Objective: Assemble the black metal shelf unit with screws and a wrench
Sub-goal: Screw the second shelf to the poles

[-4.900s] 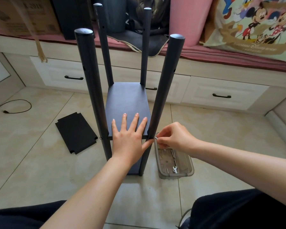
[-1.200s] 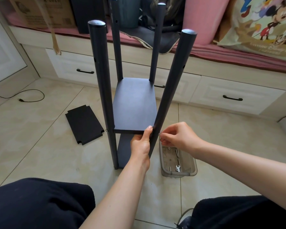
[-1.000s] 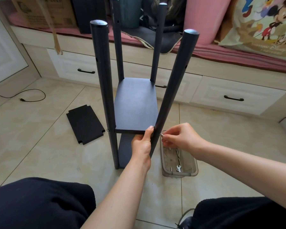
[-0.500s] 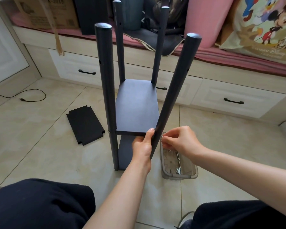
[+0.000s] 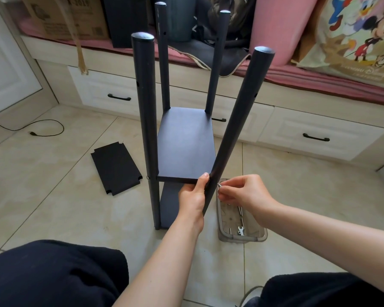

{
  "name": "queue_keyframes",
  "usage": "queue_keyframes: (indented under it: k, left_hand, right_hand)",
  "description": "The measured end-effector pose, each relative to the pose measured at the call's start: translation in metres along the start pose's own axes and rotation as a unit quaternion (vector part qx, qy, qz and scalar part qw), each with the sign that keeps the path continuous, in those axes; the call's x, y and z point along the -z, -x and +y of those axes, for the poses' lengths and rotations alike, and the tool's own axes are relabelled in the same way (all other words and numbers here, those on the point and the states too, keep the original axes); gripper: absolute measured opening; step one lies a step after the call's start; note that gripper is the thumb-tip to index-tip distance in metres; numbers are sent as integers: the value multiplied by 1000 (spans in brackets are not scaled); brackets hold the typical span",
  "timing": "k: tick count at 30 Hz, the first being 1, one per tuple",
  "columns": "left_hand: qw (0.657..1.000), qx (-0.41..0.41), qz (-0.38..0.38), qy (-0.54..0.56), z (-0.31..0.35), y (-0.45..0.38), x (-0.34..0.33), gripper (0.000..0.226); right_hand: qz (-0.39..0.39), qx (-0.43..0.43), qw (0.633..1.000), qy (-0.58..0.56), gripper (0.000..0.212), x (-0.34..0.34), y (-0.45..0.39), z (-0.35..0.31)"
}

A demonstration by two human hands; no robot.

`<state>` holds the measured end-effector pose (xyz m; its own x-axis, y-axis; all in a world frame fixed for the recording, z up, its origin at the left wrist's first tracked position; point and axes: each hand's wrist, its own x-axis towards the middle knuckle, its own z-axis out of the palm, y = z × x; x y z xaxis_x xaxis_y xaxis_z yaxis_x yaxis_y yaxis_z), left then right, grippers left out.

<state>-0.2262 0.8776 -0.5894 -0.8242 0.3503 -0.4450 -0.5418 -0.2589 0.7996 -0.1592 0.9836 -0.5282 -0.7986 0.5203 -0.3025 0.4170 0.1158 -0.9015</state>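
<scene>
On the tiled floor (image 5: 53,209), frame centre, the black shelf unit (image 5: 186,140) stands upright on four posts; left hand (image 5: 192,196) has its grip wrapped round the near-right post (image 5: 237,131) at the middle shelf's front corner, thumb on the shelf edge. Right hand (image 5: 245,193), at 3 o'clock of that post, pinches a small silver screw (image 5: 219,185) right at the post. Clear parts tray (image 5: 242,227) with a small wrench (image 5: 240,230) sits at 5 o'clock of the unit; a loose black panel (image 5: 115,168) lies at 9 o'clock.
</scene>
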Motion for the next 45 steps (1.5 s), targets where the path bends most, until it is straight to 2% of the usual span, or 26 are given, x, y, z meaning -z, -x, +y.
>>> queue_keyframes:
  k: [4,9,13,16,19,25,30,35,45]
  left_hand:
    - [1000,4,-5,2,0,-2,2,23]
    - [1000,1,-6,-2,1,-2,3,30]
    - [1000,2,0,6,2,-1,2,28]
    - [1000,-1,-9,14,3,0,2,19]
    - [1000,4,-5,15,5,2,1,21]
    - [1000,-3,-10,29,6,4,1,16]
    - [1000,-7,-10,17,6,6,1,19]
    - [1000,-10,-8,17,8,7,3,13]
    - [1000,-9,-24,16,15,13,15,22]
  right_hand:
    - [-1,37,999,39,4,3,-6,3]
    - [-34,66,995,64,5,9,-14,7]
    - [-46,93,991,86,4,12,-16,8]
    - [-44,145,976,155,6,13,-17,8]
    - [-42,185,960,204,9,14,-17,7]
    - [-33,219,939,264,13,21,-22,5]
    - [-96,252,912,309,49,19,-29,2]
    - [-132,258,910,296,50,20,-33,-1]
    - [-154,281,904,283,54,11,-34,-9]
